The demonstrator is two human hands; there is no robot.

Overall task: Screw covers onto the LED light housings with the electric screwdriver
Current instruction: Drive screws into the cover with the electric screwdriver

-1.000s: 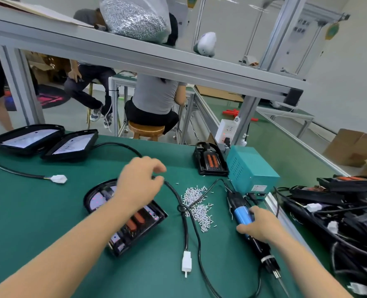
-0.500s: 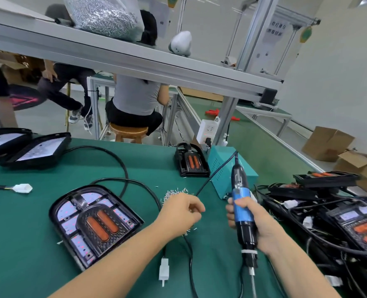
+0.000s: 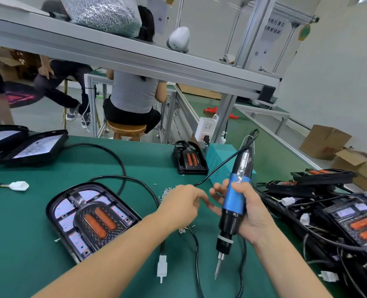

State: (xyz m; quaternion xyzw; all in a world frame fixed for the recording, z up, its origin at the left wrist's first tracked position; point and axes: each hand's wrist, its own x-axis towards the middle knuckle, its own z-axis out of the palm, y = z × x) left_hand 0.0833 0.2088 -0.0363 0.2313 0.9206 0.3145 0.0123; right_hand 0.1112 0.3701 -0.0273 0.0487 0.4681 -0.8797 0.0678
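An LED light housing (image 3: 92, 220) with its black cover and two orange strips lies face up on the green table (image 3: 10, 254), left of my hands. My right hand (image 3: 251, 214) grips the blue electric screwdriver (image 3: 235, 203) upright, with its bit pointing down above the table. My left hand (image 3: 182, 208) hovers over the loose screws (image 3: 167, 193), fingers curled in a pinch close to my right fingertips. What it pinches is hidden.
A smaller housing (image 3: 190, 159) and a teal power box (image 3: 219, 160) stand behind my hands. Several housings with tangled cables (image 3: 354, 222) pile up on the right. Two more housings (image 3: 34, 147) lie far left. A black cable with a white connector (image 3: 162, 266) runs below my wrists.
My right hand picked the screwdriver off the table and stood it upright. My left hand left the housing, went to the screw pile, and now sits beside my right fingers.
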